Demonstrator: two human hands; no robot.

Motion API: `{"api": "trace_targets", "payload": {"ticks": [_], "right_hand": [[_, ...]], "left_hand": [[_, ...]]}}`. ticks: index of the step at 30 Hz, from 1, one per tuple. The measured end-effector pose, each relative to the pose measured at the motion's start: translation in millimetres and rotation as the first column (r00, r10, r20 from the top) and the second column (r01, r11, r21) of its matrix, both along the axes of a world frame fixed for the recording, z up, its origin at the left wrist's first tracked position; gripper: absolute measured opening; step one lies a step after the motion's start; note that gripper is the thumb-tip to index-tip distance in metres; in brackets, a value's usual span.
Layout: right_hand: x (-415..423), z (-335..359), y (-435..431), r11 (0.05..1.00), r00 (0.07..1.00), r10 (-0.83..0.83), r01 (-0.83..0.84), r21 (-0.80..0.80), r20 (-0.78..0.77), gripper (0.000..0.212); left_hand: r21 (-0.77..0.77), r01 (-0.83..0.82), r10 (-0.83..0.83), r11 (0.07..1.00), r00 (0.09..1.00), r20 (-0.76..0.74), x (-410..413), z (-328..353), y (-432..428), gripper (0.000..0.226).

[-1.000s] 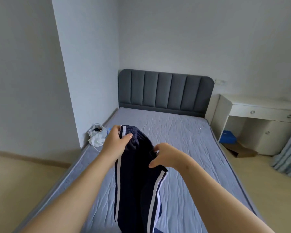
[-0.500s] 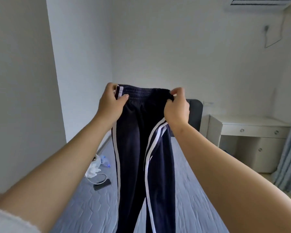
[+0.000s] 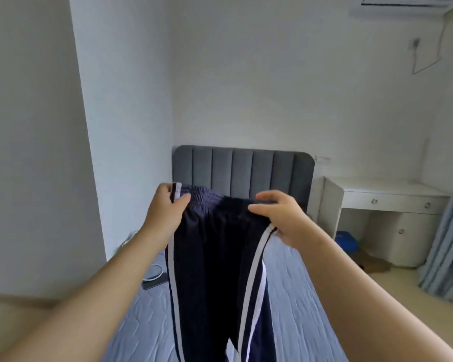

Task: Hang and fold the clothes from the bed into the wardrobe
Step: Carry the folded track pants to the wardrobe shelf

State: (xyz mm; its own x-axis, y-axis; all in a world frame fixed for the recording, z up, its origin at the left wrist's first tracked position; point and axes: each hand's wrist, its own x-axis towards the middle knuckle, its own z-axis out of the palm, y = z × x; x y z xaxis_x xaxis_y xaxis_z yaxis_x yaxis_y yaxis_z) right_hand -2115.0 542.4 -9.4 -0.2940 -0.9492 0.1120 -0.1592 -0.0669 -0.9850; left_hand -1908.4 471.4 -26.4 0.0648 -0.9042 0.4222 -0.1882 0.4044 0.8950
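While the navy track pants [image 3: 215,257] hung above the bed [image 3: 293,296], the left hand [image 3: 165,211] pinched one waistband corner and the right hand [image 3: 283,218] pinched the other, each grip clenched on fabric, before the headboard [image 3: 243,171].

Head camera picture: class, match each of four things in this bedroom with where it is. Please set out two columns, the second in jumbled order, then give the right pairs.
Things
1. navy track trousers with white side stripes
2. grey padded headboard
3. white desk with drawers
4. dark phone with a white cable

Places
a. lying on the blue-grey bed, near its left edge
b. held up at the waistband by the left hand and right hand
c. standing to the right of the bed
d. against the far wall at the bed's end

Pairs: 1-b, 2-d, 3-c, 4-a
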Motion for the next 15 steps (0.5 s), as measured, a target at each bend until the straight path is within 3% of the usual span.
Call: {"api": "trace_targets", "payload": {"ticks": [3, 5, 7, 10, 15], "right_hand": [[-14, -84, 21, 0.939, 0.884, 0.136, -0.259, 0.227, 0.448, 0.014], [-19, -132, 38, 0.881, 0.78, 0.141, -0.38, 0.283, 0.61, 0.022], [-21, -163, 49, 0.849, 0.757, 0.099, -0.403, 0.342, 0.645, 0.022], [-22, -179, 51, 0.864, 0.823, -0.006, -0.282, 0.418, 0.568, 0.019], [-21, -165, 40, 0.937, 0.86, -0.118, -0.069, 0.342, 0.496, 0.013]], "left_hand": [[0.292, -0.016, 0.048, 0.956, 0.993, -0.105, 9, -83, 4, 0.007], [0.42, -0.027, 0.107, 0.907, 0.98, -0.167, 17, -128, 11, 0.006], [0.486, -0.019, 0.121, 0.874, 0.976, -0.18, 22, -157, 18, 0.012], [0.515, -0.005, 0.108, 0.857, 0.98, -0.17, 22, -170, 24, 0.003], [0.524, 0.055, 0.049, 0.85, 0.982, -0.183, 20, -157, 14, 0.005]]}}
